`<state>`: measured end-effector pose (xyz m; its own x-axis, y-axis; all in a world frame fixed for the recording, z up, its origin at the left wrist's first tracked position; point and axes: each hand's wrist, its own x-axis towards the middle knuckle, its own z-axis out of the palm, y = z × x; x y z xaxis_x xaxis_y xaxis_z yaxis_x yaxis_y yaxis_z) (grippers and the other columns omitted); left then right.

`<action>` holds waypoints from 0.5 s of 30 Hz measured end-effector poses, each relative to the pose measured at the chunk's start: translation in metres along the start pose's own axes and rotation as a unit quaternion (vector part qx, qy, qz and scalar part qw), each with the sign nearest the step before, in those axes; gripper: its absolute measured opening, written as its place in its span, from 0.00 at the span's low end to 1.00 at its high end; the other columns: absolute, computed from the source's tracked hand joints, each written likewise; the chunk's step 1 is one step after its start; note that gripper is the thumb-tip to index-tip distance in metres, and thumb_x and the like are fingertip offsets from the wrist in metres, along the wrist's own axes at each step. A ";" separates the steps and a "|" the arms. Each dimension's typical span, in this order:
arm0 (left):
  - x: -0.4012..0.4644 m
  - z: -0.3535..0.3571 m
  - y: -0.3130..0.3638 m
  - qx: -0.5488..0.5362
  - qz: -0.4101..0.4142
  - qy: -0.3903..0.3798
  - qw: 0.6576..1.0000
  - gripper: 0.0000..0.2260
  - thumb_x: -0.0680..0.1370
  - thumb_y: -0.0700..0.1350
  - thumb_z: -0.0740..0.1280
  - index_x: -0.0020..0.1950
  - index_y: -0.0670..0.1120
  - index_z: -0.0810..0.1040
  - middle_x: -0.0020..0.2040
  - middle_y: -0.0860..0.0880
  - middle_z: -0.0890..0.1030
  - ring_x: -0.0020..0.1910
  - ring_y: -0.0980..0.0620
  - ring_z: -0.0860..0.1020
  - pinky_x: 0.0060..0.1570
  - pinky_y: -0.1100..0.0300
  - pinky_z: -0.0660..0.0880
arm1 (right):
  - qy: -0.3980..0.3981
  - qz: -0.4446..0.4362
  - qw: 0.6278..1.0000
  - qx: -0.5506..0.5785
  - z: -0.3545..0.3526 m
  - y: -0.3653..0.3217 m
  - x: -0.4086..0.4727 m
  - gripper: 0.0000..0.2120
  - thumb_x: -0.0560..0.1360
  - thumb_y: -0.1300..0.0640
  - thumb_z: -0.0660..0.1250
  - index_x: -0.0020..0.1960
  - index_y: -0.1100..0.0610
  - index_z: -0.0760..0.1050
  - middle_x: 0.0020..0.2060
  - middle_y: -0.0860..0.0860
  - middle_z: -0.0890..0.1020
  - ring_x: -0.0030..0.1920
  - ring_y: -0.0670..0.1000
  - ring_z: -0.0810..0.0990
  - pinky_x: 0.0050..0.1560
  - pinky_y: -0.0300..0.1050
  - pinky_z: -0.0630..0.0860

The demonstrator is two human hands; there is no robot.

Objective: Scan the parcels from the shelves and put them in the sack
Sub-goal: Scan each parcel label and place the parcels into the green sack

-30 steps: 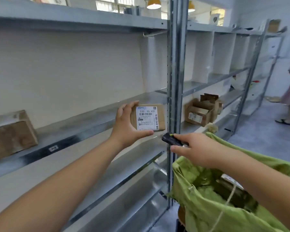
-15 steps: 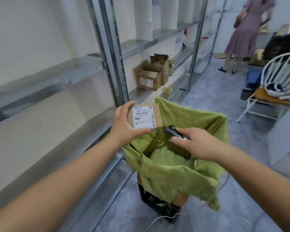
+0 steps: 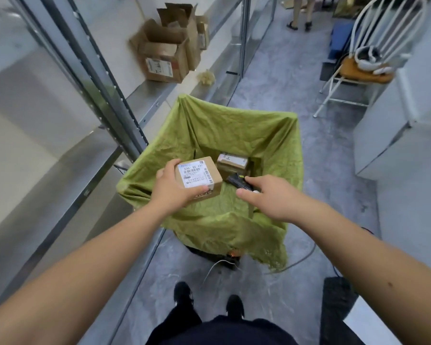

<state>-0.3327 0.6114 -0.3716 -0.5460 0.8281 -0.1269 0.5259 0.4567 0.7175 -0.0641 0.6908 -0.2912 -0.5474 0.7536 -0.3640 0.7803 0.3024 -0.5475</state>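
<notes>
My left hand [image 3: 171, 189] grips a small brown cardboard parcel [image 3: 199, 176] with a white barcode label on top, held over the open mouth of the green sack [image 3: 234, 130]. My right hand [image 3: 266, 195] holds a small black scanner [image 3: 238, 181] just right of the parcel, also above the sack. Another labelled brown parcel [image 3: 232, 163] lies inside the sack at the bottom. The sack stands on the floor beside the metal shelves [image 3: 105, 78].
Open cardboard boxes [image 3: 167, 51] sit on a low shelf to the far left. A white metal chair [image 3: 373, 58] with an orange cushion stands at the right by a white cabinet [image 3: 408, 115]. A person's legs [image 3: 300, 13] show at the far end. My feet [image 3: 207, 302] are below.
My view has swung down from the shelf to the sack. Both hands have moved the parcel and the scanner from in front of the shelf to above the sack's opening.
</notes>
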 end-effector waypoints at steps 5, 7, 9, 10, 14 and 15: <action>0.036 0.022 -0.017 0.022 -0.058 -0.064 0.996 0.56 0.54 0.72 0.81 0.77 0.56 0.64 0.66 0.49 0.71 0.61 0.51 0.72 0.61 0.54 0.72 | -0.016 0.046 0.999 0.022 0.013 0.001 0.016 0.35 0.79 0.32 0.62 0.79 0.50 0.68 0.63 0.50 0.82 0.59 0.53 0.80 0.53 0.47 0.74; 0.052 0.031 -0.023 0.021 -0.082 -0.086 0.993 0.60 0.49 0.76 0.76 0.77 0.55 0.65 0.66 0.48 0.72 0.61 0.50 0.74 0.58 0.55 0.72 | -0.021 0.069 0.997 0.028 0.016 -0.004 0.024 0.34 0.79 0.32 0.62 0.78 0.50 0.69 0.63 0.51 0.83 0.60 0.54 0.81 0.55 0.48 0.75; 0.071 0.041 -0.032 0.032 -0.092 -0.116 0.988 0.61 0.48 0.76 0.75 0.77 0.53 0.66 0.67 0.48 0.74 0.65 0.47 0.75 0.56 0.56 0.71 | -0.026 0.099 0.994 0.040 0.019 -0.012 0.032 0.31 0.79 0.33 0.63 0.76 0.50 0.73 0.60 0.52 0.84 0.59 0.55 0.82 0.57 0.48 0.76; 0.080 0.046 -0.038 0.043 -0.093 -0.135 0.986 0.60 0.50 0.75 0.77 0.77 0.52 0.66 0.68 0.47 0.75 0.66 0.46 0.75 0.55 0.55 0.71 | -0.028 0.112 0.992 0.048 0.020 -0.016 0.036 0.28 0.79 0.34 0.63 0.72 0.49 0.76 0.57 0.53 0.85 0.56 0.55 0.82 0.58 0.49 0.77; 0.119 0.065 -0.065 0.072 -0.110 -0.182 0.974 0.56 0.58 0.72 0.81 0.78 0.49 0.65 0.72 0.45 0.72 0.67 0.45 0.74 0.55 0.56 0.69 | -0.017 0.162 0.984 0.067 0.028 -0.035 0.059 0.21 0.79 0.36 0.64 0.60 0.51 0.81 0.47 0.52 0.85 0.48 0.54 0.82 0.55 0.48 0.78; 0.127 0.069 -0.070 0.074 -0.115 -0.187 0.973 0.56 0.58 0.72 0.81 0.78 0.49 0.64 0.72 0.44 0.71 0.68 0.44 0.74 0.55 0.55 0.69 | -0.014 0.177 0.982 0.068 0.032 -0.039 0.067 0.21 0.79 0.36 0.64 0.59 0.51 0.81 0.44 0.51 0.84 0.46 0.53 0.82 0.53 0.48 0.78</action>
<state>-0.3943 0.7072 -0.4856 -0.3994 0.7468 -0.5317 0.5217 0.6621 0.5381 -0.1410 0.7108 -0.3177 -0.2594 0.7802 -0.5692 0.8768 -0.0568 -0.4775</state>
